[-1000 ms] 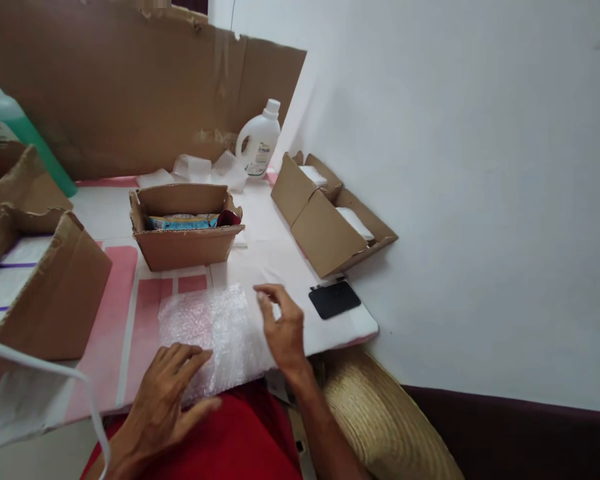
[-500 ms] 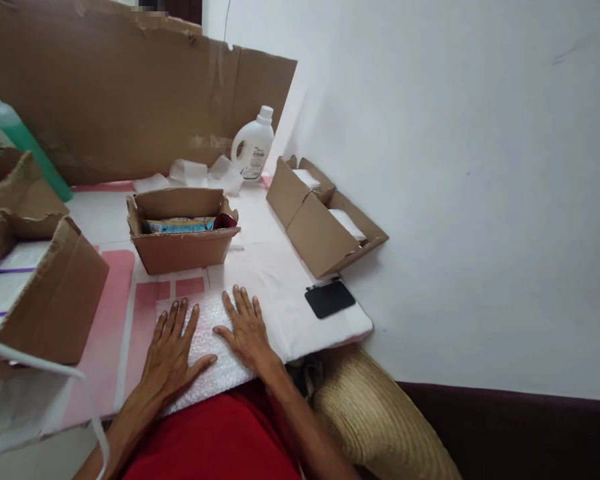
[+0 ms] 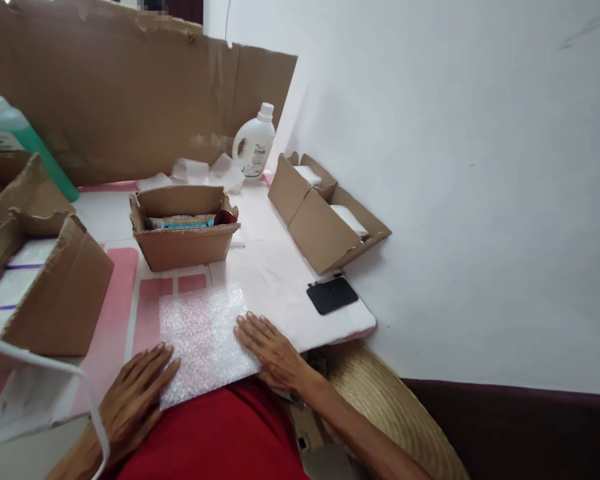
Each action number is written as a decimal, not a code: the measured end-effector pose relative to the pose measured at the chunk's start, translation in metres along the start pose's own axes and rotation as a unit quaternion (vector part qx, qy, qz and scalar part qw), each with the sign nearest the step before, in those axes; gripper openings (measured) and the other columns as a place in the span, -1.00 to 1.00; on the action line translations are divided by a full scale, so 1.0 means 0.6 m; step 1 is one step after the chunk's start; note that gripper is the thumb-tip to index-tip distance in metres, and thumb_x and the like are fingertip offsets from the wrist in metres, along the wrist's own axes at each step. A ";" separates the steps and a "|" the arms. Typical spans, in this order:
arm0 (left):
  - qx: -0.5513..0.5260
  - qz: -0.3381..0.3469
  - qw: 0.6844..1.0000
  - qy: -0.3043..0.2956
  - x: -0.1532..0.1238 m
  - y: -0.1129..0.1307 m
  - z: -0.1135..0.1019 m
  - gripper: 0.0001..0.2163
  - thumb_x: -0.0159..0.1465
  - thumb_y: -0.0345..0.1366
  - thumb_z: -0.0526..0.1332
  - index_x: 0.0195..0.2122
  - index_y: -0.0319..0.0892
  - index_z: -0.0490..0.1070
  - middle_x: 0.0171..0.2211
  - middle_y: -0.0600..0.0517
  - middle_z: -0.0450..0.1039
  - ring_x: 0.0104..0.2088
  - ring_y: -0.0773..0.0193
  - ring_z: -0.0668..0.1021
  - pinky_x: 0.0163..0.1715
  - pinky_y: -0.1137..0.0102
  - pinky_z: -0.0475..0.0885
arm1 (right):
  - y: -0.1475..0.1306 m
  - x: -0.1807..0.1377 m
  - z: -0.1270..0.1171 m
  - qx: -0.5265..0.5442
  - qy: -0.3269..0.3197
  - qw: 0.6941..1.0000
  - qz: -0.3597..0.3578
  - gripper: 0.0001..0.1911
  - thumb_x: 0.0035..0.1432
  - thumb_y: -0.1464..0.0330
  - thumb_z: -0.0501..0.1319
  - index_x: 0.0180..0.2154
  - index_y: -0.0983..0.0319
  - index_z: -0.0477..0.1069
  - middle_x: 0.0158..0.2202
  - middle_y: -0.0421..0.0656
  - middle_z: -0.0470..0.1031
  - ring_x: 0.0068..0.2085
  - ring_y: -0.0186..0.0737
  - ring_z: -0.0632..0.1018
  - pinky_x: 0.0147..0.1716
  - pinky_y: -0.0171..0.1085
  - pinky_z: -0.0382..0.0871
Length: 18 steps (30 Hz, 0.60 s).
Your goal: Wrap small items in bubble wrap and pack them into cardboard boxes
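A cardboard box (image 3: pixel 63 303) stands at the far left, a white cable (image 3: pixel 91 390) looping in front of it. The left hand (image 3: pixel 135 390) lies flat, fingers stretched out and gripping nothing, its fingertips at the left edge of the bubble wrap (image 3: pixel 203 337). The wrap lies spread on the table (image 3: pixel 285 273), its near edge by the person's red clothing (image 3: pixel 220 433). It looks very light and limp — likely springy under the palm, a little slippery, its bubbles easy to pop. A loose pinch at two opposite edges or corners should suit it better than a hard squeeze. Beyond it sits a smaller box (image 3: pixel 185 250). The right hand (image 3: pixel 273 350) is also flat and unclenched, fingertips on the wrap's right edge — whether its thumb is tucked beneath, one cannot tell. Farther right lies a black slab (image 3: pixel 333 295).
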<state>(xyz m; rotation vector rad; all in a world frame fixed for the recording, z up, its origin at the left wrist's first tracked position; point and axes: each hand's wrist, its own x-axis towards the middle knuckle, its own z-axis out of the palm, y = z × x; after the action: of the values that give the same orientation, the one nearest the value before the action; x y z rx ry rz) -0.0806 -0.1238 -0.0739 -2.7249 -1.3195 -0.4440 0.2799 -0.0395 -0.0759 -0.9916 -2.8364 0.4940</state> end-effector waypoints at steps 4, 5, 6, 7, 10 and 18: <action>-0.028 -0.032 0.999 0.019 0.000 0.010 0.010 -0.46 0.27 -0.39 0.15 0.30 -0.08 0.27 0.28 -0.14 0.39 0.30 0.06 0.40 0.27 0.17 0.28 | 0.001 -0.002 0.020 -0.005 0.017 1.000 -0.002 -0.22 0.27 0.11 0.22 0.41 0.25 0.11 0.44 0.02 0.09 0.46 0.04 0.08 0.40 0.02 0.00; -0.032 -0.036 0.999 0.019 0.000 0.011 0.009 -0.46 0.27 -0.36 0.16 0.30 -0.07 0.27 0.28 -0.13 0.38 0.30 0.05 0.40 0.26 0.17 0.29 | 0.002 -0.004 0.022 -0.006 0.018 1.000 -0.005 -0.21 0.27 0.08 0.22 0.40 0.25 0.12 0.44 0.03 0.10 0.45 0.05 0.09 0.40 0.02 0.02; -0.032 -0.031 0.999 0.015 -0.001 0.011 0.007 -0.46 0.27 -0.35 0.17 0.31 -0.06 0.27 0.29 -0.13 0.37 0.30 0.06 0.40 0.25 0.18 0.30 | 0.003 -0.006 0.023 -0.010 0.016 1.000 -0.009 -0.22 0.27 0.08 0.22 0.40 0.25 0.12 0.44 0.02 0.10 0.45 0.06 0.10 0.39 0.02 0.03; -0.029 -0.022 0.999 0.012 -0.001 0.009 0.005 -0.46 0.27 -0.37 0.16 0.30 -0.06 0.28 0.28 -0.12 0.38 0.29 0.07 0.41 0.24 0.20 0.31 | 0.004 -0.008 0.023 -0.014 0.013 1.000 -0.014 -0.25 0.29 0.12 0.21 0.39 0.26 0.13 0.44 0.02 0.11 0.45 0.05 0.11 0.39 0.02 0.05; -0.023 0.001 1.000 0.015 -0.001 0.003 0.002 -0.47 0.25 -0.44 0.12 0.28 -0.10 0.32 0.26 -0.12 0.41 0.28 0.09 0.43 0.21 0.23 0.33 | 0.007 -0.009 0.020 -0.023 0.013 0.999 -0.028 -0.26 0.28 0.16 0.20 0.39 0.30 0.13 0.43 0.08 0.11 0.43 0.08 0.13 0.36 0.03 0.11; -0.136 -0.069 0.985 0.075 0.009 -0.003 0.006 -0.56 0.34 -0.41 0.14 0.24 -0.04 0.35 0.17 -0.07 0.50 0.21 0.12 0.49 0.14 0.23 0.45 | 0.019 0.001 0.012 0.012 0.112 0.993 -0.037 -0.30 0.28 0.23 0.16 0.37 0.34 0.14 0.40 0.12 0.16 0.43 0.09 0.13 0.32 0.08 0.20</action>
<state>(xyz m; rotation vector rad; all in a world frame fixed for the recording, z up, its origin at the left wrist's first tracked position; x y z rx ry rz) -0.0780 -0.1176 -0.0756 -2.7479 -1.5134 -0.8834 0.2848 -0.0326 -0.0863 -0.8732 -2.6504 0.3835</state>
